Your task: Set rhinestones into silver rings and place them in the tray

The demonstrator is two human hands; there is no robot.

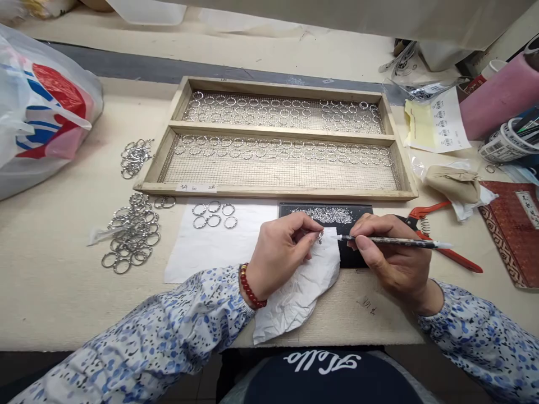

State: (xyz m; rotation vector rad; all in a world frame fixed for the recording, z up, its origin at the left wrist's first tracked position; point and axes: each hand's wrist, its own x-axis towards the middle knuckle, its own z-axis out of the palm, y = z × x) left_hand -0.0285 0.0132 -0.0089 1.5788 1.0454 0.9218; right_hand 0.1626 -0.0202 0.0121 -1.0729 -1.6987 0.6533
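Note:
My left hand (286,249) is closed, pinching a small silvery ring (320,238) between thumb and fingertips; most of it is hidden by the fingers. In my right hand (391,258) is a slim pen-like stick (404,242) with a pale tip, which points left at the ring, close to it. Under the left hand lies a crumpled white tissue (295,303). Just behind both hands sits a black tray (290,210) with many tiny glittering stones (328,215). Several finished-looking rings (214,220) rest in two rows on white paper (189,252) at the left.
Behind stands a wooden mesh-bottomed frame (278,194) with rows of rings. Loose ring piles (135,233) lie left, near a plastic bag (50,112). Red-handled pliers (458,259), a beige cloth bundle (452,182), a red booklet (514,230) and a cup of tools (507,143) are right.

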